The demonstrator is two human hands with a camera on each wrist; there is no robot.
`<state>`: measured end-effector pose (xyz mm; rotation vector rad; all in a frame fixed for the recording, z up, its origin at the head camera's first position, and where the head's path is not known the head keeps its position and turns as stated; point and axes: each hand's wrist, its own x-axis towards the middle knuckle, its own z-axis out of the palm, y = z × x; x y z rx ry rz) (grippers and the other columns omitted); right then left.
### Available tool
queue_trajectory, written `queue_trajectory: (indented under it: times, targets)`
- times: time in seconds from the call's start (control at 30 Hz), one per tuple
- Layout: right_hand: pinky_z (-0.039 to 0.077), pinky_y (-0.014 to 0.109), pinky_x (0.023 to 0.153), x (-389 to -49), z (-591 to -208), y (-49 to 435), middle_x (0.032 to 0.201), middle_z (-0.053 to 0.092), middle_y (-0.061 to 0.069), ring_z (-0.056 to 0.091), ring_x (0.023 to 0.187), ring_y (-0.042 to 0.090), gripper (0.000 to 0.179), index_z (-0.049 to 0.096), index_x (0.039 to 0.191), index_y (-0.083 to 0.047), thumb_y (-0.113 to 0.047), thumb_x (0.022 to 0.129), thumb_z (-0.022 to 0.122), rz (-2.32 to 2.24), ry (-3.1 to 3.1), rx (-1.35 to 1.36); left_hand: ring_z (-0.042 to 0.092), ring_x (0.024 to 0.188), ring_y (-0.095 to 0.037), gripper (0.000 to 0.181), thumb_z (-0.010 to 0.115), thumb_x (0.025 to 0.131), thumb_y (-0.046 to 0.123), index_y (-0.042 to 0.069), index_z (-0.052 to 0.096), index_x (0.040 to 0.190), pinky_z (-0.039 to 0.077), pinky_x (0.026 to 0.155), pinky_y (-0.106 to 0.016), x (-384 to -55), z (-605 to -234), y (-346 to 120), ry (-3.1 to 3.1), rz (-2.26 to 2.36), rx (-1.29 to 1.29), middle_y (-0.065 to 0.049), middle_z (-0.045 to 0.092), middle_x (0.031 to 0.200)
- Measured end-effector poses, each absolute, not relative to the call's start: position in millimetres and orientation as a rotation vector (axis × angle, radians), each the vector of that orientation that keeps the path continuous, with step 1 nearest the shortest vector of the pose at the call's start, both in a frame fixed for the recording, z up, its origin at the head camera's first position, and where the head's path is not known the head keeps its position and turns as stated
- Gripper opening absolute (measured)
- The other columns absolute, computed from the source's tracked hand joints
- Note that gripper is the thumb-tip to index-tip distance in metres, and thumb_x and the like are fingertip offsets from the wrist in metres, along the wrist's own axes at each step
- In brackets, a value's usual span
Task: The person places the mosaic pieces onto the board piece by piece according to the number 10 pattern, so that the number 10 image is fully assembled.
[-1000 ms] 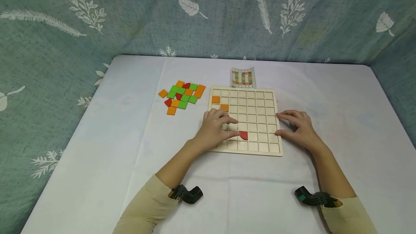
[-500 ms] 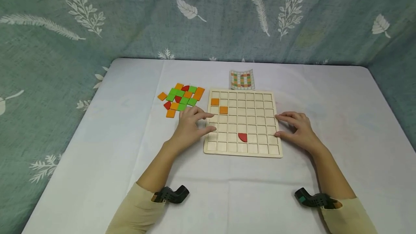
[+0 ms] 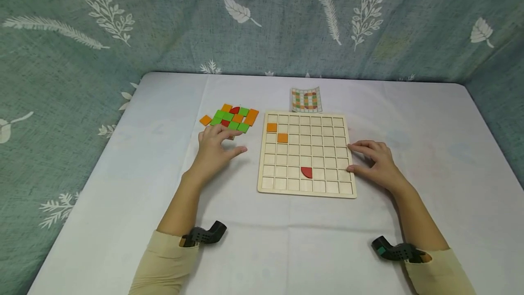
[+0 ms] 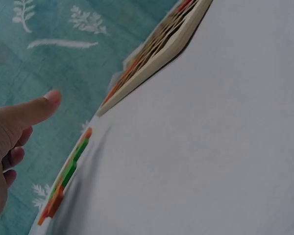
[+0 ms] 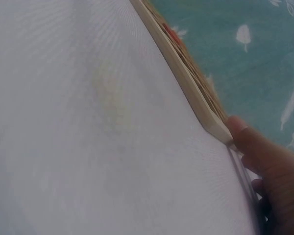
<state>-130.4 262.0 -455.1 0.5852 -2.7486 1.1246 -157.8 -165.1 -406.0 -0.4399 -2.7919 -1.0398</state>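
A square wooden grid board (image 3: 293,158) lies flat at the middle of the table. Two orange square tiles (image 3: 282,138) sit in cells at its upper left, and a red quarter-circle tile (image 3: 306,172) in a lower cell. My left hand (image 3: 211,151) hovers over the front of the tile pile (image 3: 227,115), thumb and fingers apart with nothing between them, hiding some tiles. The left wrist view also shows that hand (image 4: 12,129) raised above the tablecloth. My right hand (image 3: 377,163) touches the board's right edge with thumb and fingertips, the thumb at the rim (image 5: 198,98) in the right wrist view.
A small pattern card (image 3: 306,99) with a printed coloured grid lies behind the board, its corners curling up. White cloth (image 3: 323,240) covers the table. A green leaf-print curtain (image 3: 262,26) hangs behind it. Each wrist wears a black camera mount (image 3: 204,233).
My left hand has left the red quarter-circle tile in its board cell and moved leftward, off the board and over the tile pile. The right hand has stayed at the board's edge.
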Motion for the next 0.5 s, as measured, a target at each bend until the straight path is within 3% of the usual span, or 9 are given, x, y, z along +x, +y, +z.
queue_trajectory:
  times: [0.2,0.5]
  targets:
    - [0.021,0.054,0.091,-130,-455,262,0.123,0.052,0.018,0.036,0.113,0.036,0.057,0.062,0.123,-0.003,-0.018,0.071,0.082,1.126,-2.753,0.577,0.038,0.105,-0.027,0.047,0.079,0.077,0.031,0.01,0.067,0.117,0.021,0.09,-0.046,-163,-401,-192,-2.864,-1.049,-0.351,-0.008,0.053,0.11]
    - [0.021,0.055,0.092,-130,-454,260,0.123,0.052,0.018,0.036,0.114,0.036,0.057,0.062,0.123,-0.003,-0.017,0.071,0.082,1.13,-2.759,0.572,0.038,0.107,-0.03,0.047,0.076,0.08,0.03,0.009,0.065,0.12,0.018,0.091,-0.048,-168,-408,-221,-2.979,-1.054,-0.188,-0.011,0.052,0.107]
